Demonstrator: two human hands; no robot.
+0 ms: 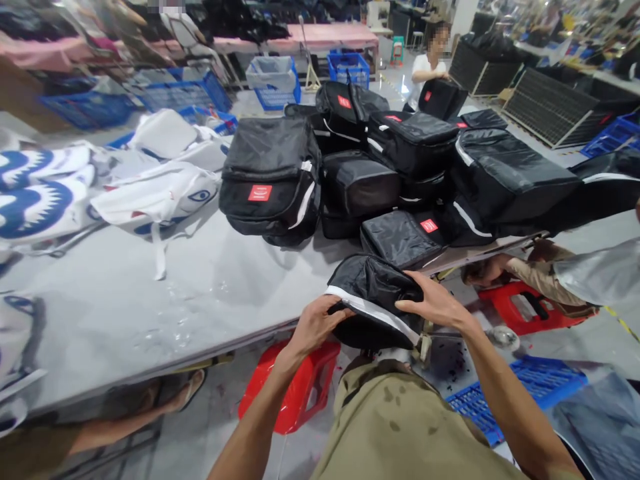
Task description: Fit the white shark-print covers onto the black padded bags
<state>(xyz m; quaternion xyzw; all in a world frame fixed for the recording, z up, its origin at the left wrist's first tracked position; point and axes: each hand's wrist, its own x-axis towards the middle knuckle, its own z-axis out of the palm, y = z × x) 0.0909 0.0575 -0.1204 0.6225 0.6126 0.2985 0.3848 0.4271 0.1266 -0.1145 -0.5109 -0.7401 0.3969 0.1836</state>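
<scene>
A black bag (373, 283) with a white strip along its side hangs between my hands, just off the near edge of the table. My left hand (320, 323) grips its left side, the thumb pressed at the white strip. On the upper right side, my right hand (433, 300) pinches the fabric between thumb and fingers. A strap end (424, 347) dangles from the bag's lower right. Behind it, a flat black bag (403, 239) with a red label lies on the table, and a larger black backpack (270, 173) stands beyond to the left.
More black bags (517, 170) pile up at the back right. White shark-like bags (160, 197) cover the left of the grey table (200, 320). A red stool (287, 387) and a blue crate (520, 387) flank my legs. People sit nearby on both sides.
</scene>
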